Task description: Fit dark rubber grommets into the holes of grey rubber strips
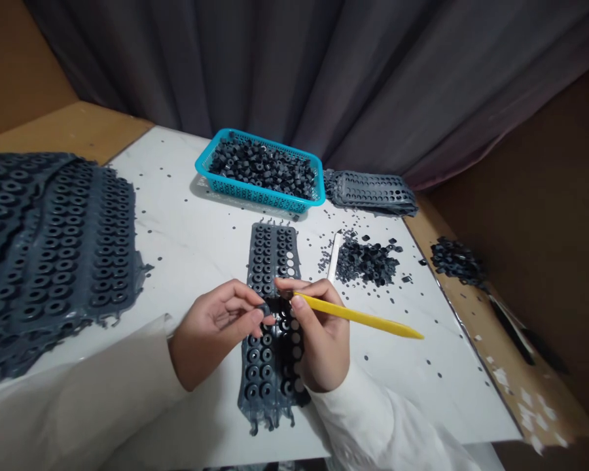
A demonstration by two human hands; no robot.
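A dark grey rubber strip (pixel 271 261) studded with rows of ring-shaped parts lies lengthwise on the white table (pixel 186 242) in front of me; some of its holes are empty. My left hand (pixel 216 330) is closed in a pinch on a small dark ring (pixel 266 307) at the strip's middle. My right hand (pixel 319 333) grips a yellow pointed tool (pixel 358 317), whose tail sticks out to the right. Its fingertips meet the left hand's over the strip.
A turquoise basket (pixel 260 191) full of loose dark rings stands at the back. A stack of ring-studded sheets (pixel 44 242) covers the left side. Emptied strips (pixel 373 191) lie behind right, a scrap pile (pixel 368 261) and white stick (pixel 334 255) nearby, more scraps (pixel 456 260) on the wooden ledge.
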